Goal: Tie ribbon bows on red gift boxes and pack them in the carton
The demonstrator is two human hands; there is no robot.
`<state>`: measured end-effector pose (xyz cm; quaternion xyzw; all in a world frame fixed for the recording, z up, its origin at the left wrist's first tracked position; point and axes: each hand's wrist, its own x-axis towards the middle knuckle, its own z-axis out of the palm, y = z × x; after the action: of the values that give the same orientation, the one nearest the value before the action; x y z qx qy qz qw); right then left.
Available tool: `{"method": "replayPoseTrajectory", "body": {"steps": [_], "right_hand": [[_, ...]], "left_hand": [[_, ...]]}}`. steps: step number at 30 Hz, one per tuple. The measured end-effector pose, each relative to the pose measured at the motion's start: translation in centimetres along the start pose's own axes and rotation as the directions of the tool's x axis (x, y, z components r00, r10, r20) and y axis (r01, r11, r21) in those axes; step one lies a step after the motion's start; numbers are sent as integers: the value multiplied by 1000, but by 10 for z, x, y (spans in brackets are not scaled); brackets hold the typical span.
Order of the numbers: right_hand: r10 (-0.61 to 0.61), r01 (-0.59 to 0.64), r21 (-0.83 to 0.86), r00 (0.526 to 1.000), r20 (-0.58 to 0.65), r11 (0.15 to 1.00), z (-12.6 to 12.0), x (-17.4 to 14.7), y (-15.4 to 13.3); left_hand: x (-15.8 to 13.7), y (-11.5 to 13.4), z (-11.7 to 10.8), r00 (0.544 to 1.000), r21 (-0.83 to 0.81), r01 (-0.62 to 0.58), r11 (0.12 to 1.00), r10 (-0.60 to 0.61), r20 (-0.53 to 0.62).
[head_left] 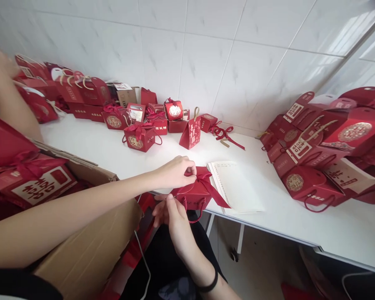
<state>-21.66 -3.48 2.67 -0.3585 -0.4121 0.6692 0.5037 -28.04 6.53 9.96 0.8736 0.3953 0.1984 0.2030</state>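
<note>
A small red gift box (pixel 193 201) with twisted cord handles sits at the table's front edge. My left hand (pixel 176 173) reaches in from the left and pinches the dark red ribbon (pixel 217 196) at the box's top; one ribbon tail hangs to the right. Just below the box's left corner is my right hand (pixel 176 218), a black band (pixel 210 284) on its wrist. Its thumb points up and its fingers are loosely curled; what lies between them is hidden. Beside the box rests a stack of white sheets (pixel 237 187).
Several red gift boxes (pixel 140 136) line the wall, with a loose ribbon bow (pixel 226 135) near them. More boxes (pixel 312 181) are piled at right. An open carton (pixel 90 246) holding red boxes stands at left. Another person's arm (pixel 17 100) reaches in at far left.
</note>
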Motion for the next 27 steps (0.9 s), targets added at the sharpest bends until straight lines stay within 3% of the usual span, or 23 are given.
{"method": "replayPoseTrajectory", "body": {"steps": [5,12,18,21,24,26,27], "right_hand": [[-109,110,8,989,-99,994,10,2,-1],[-111,110,-34,993,-38,993,9,1,1],[-117,119,-90,993,28,989,7,2,4],[-8,88,-319,970,244,944,-4,-11,-10],[218,104,-546,843,492,831,-25,-37,-45],[318,29,-564,801,508,825,-42,-47,-77],[280,27,-558,845,456,829,-51,-47,-92]], "left_hand": [[-4,8,-3,999,-15,49,999,-48,19],[-2,4,3,1000,-23,-17,1000,17,-11],[4,5,0,1000,-11,-2,1000,2,15],[5,5,-2,999,-10,-28,1000,28,23],[6,2,-3,997,-44,-53,998,55,60],[6,-1,-5,997,-97,-41,994,47,62],[5,-2,-7,998,-125,-29,992,35,47]]}}
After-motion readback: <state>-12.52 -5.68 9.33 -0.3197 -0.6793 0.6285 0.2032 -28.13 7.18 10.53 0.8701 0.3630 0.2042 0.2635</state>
